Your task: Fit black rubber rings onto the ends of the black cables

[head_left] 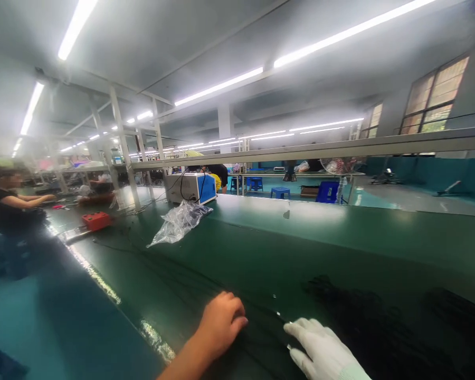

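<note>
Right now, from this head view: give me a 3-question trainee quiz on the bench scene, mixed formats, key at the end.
1. True or false: the right hand wears a white glove, while the left hand is bare.
2. Multiple choice: what lies on the green belt just in front of the white and blue box? A) a crumpled clear plastic bag B) a cardboard carton C) a metal tray
3. Fill in: the thin strands under both hands are black ____.

Key: 1 true; 2 A, the crumpled clear plastic bag; 3 cables.
</note>
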Motion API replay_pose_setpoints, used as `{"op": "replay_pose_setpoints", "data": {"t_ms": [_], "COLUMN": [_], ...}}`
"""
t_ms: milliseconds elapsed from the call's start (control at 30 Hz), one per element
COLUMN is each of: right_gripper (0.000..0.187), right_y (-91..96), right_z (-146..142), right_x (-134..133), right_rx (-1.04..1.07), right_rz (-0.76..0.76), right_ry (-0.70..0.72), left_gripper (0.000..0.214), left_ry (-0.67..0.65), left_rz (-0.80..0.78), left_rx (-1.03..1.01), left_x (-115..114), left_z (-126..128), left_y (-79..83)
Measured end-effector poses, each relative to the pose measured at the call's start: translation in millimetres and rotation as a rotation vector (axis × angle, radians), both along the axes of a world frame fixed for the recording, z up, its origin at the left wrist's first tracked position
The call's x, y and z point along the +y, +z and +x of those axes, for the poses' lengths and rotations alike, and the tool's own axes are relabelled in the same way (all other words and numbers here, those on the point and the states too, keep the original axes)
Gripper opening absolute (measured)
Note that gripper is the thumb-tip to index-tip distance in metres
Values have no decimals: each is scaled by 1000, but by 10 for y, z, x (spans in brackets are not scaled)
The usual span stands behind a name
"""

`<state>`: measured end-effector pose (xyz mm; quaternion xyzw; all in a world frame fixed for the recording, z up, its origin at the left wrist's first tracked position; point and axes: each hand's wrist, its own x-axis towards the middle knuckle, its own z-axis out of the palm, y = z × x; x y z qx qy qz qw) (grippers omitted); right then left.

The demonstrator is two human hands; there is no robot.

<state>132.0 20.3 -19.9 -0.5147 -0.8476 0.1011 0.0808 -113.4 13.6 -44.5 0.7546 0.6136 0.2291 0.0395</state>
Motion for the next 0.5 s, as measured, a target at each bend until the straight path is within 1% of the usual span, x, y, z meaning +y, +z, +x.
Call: {"op": "replay_pose_setpoints", "data": {"t_ms": [67, 167, 233, 300, 367, 433, 500], "right_gripper": [36, 39, 39, 38, 36, 36, 39], "right_y": [1, 103, 183, 236, 257, 261, 253], "right_z": [36, 105, 127, 129, 133, 148, 160], "right_x": [-7, -14, -30, -68, -121, -169, -197], "right_rx": [-39, 66, 164, 257, 359, 487, 637], "right_rz": [-33, -30, -33, -65, -106, -142, -225], "right_ry": [-16, -84, -114, -123, -126, -142, -145], "left_gripper": [5, 12, 6, 11, 15, 12, 12], "left_ry": [-11, 15, 1, -29, -58, -99, -155], "left_rz": [-22, -32, -43, -51, -48, -33, -17], "left_rx": [-65, -149, -170, -153, -124, -115, -119], "left_x": [-155, -309, -349, -361, -368, -391, -431], "left_z": [25, 11, 24, 62, 96, 108, 121], "left_y": [15, -6, -52, -97, -98, -23, 120]}}
